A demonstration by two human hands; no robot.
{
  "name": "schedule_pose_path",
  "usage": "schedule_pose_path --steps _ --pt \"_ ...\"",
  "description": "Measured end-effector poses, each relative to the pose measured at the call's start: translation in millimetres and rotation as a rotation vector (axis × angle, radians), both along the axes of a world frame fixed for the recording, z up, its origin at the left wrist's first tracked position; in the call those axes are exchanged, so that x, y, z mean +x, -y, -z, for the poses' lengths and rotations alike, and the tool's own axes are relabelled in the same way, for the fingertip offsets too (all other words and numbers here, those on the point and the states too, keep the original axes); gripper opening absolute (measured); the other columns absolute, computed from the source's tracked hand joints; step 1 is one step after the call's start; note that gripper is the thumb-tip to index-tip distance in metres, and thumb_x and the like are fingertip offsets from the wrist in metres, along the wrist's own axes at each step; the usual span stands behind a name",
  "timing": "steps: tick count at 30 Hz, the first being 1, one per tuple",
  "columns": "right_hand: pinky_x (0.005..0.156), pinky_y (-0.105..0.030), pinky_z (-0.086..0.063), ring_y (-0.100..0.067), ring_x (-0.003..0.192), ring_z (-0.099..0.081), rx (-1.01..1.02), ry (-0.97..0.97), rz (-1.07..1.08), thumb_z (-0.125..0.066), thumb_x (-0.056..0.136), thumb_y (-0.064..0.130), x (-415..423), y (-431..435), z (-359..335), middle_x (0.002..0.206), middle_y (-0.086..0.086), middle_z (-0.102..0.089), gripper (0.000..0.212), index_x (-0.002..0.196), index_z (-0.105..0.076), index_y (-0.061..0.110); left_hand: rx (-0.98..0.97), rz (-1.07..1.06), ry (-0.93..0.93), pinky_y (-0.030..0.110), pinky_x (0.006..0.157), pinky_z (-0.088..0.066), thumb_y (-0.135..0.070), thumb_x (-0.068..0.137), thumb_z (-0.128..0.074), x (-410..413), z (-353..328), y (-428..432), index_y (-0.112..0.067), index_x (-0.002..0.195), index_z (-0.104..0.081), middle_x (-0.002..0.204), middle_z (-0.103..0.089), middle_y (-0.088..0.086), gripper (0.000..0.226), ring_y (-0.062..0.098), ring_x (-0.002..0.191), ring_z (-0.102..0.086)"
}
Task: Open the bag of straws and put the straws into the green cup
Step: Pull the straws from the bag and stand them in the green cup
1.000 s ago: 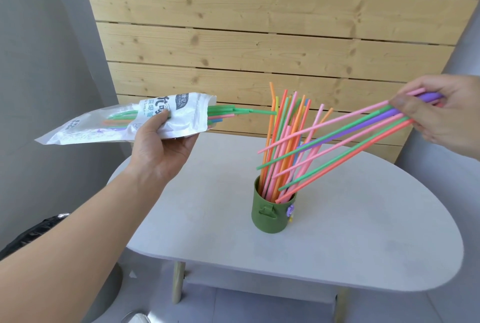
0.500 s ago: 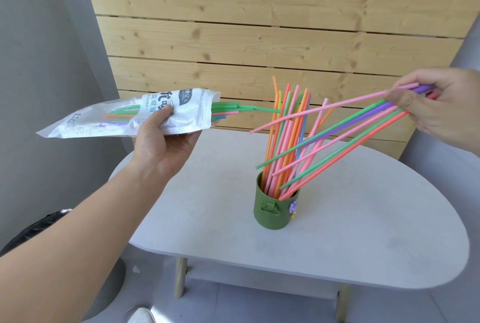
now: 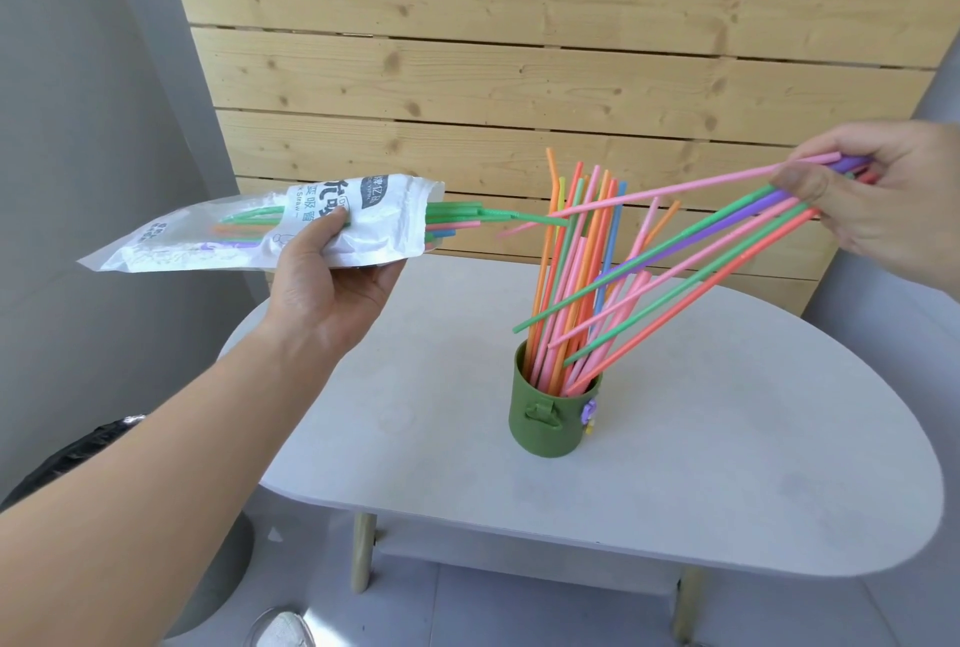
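A green cup [image 3: 551,425] stands on the white table [image 3: 727,464], with several coloured straws upright in it. My left hand [image 3: 332,277] holds the opened white straw bag [image 3: 260,235] level, above the table's left end; green, pink and blue straws stick out of its mouth. My right hand [image 3: 883,194], up at the right, pinches the ends of a fanned bunch of straws [image 3: 691,272]. Some of these slant down with their low ends inside the cup's rim. Others end in the air above it, and one pink straw points toward the bag.
A wooden plank wall [image 3: 519,48] rises behind the table. A dark bin with a black liner [image 3: 78,454] stands on the floor at the left. A grey wall closes the left side. The table's wooden legs [image 3: 363,553] show below its front edge.
The fanned bunch in my right hand has lifted slightly and spread, the top pink straw swinging up toward the bag. My left hand and the bag have hardly moved.
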State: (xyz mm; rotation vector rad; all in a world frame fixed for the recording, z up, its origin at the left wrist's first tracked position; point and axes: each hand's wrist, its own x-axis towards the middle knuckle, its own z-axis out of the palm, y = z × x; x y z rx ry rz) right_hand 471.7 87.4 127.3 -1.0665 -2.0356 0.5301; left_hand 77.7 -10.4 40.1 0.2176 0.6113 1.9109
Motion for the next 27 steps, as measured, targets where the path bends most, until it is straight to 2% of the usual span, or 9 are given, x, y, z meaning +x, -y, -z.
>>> schedule_pose_path --steps 5,8,12,17,20,22,27 --pt "0.044 -0.043 -0.037 -0.019 0.038 -0.035 0.051 -0.020 -0.003 -0.068 0.081 0.070 -4.1 4.2 -3.6 0.051 0.007 -0.052 0.029 0.083 -0.071 0.041 0.003 0.000 -0.002 0.050 0.075 -0.066 -0.009 0.104 -0.058 -1.7 1.1 -0.7 -0.007 0.134 -0.062 0.132 -0.075 0.017 0.030 0.036 0.117 -0.075" --pt "0.046 -0.046 -0.034 -0.027 0.047 -0.036 0.099 0.002 0.000 -0.067 0.083 0.068 -7.9 6.9 -0.6 0.056 0.006 -0.054 0.027 0.084 -0.070 0.041 0.004 0.002 0.002 0.051 0.076 -0.066 -0.009 0.104 -0.059 -1.7 1.0 -0.8 -0.007 0.128 -0.063 0.130 -0.076 0.016 0.024 0.035 0.115 -0.076" --pt "0.047 -0.047 -0.031 -0.033 0.051 -0.035 0.138 0.026 -0.012 -0.066 0.085 0.066 -11.2 10.4 3.4 0.057 0.005 -0.051 0.025 0.084 -0.070 0.042 0.006 0.003 0.002 0.050 0.075 -0.066 -0.009 0.104 -0.058 -0.5 0.6 0.0 -0.007 0.135 -0.062 0.130 -0.076 0.016 0.031 0.035 0.115 -0.076" --pt "0.047 -0.045 -0.031 -0.025 0.050 -0.035 0.101 0.020 -0.039 -0.067 0.085 0.066 -10.6 14.4 2.5 0.056 0.012 -0.050 0.018 0.083 -0.070 0.048 0.005 0.007 0.002 0.051 0.075 -0.066 -0.008 0.104 -0.058 -0.1 0.4 0.0 -0.006 0.138 -0.061 0.131 -0.075 0.016 0.034 0.036 0.116 -0.076" --pt "0.040 -0.045 -0.032 -0.032 0.043 -0.031 0.016 -0.006 -0.068 -0.071 0.082 0.066 -3.5 13.4 2.4 0.050 0.002 -0.043 0.027 0.085 -0.073 0.039 0.001 0.002 0.002 0.050 0.075 -0.066 -0.008 0.104 -0.059 -0.8 0.2 0.2 -0.004 0.145 -0.057 0.132 -0.075 0.016 0.041 0.035 0.118 -0.075" --pt "0.036 -0.042 -0.031 -0.028 0.038 -0.029 -0.047 -0.018 -0.086 -0.073 0.078 0.068 2.4 12.8 1.0 0.047 -0.004 -0.038 0.034 0.086 -0.074 0.034 0.004 0.002 0.002 0.050 0.073 -0.066 -0.009 0.104 -0.059 -1.0 -0.2 0.7 -0.004 0.145 -0.056 0.132 -0.075 0.017 0.041 0.036 0.118 -0.075" --pt "0.032 -0.034 -0.022 -0.015 0.035 -0.031 -0.150 -0.021 -0.130 -0.073 0.065 0.080 4.7 14.5 -1.5 0.046 0.003 -0.043 0.048 0.081 -0.075 0.035 0.000 0.003 0.006 0.051 0.073 -0.066 -0.008 0.104 -0.059 -1.0 0.2 0.0 -0.003 0.146 -0.055 0.133 -0.074 0.018 0.043 0.037 0.119 -0.074"
